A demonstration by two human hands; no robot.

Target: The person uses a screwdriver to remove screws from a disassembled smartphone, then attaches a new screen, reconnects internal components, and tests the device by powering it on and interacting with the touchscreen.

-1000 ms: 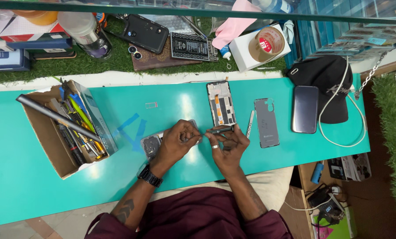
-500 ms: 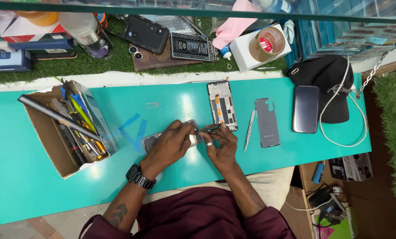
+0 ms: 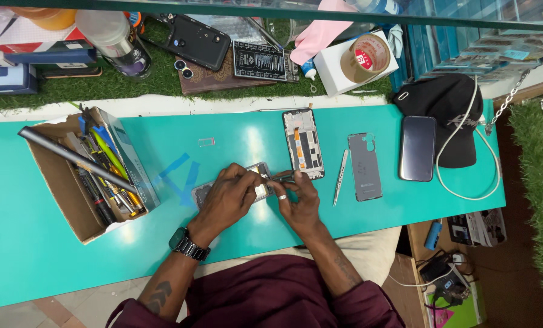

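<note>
We could not see most of the opened phone (image 3: 235,188): our left hand (image 3: 226,197) covered its middle, leaving only its two ends showing. The tip of the thin tool (image 3: 282,178) in our right hand (image 3: 299,203) was too small to make out. The teal tabletop (image 3: 235,143) ran off the left edge, and the cardboard box (image 3: 62,191) of tools hid its own floor.

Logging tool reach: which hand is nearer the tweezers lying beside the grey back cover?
Right. The right hand sits just left of the tweezers; the left hand is farther left.
</note>
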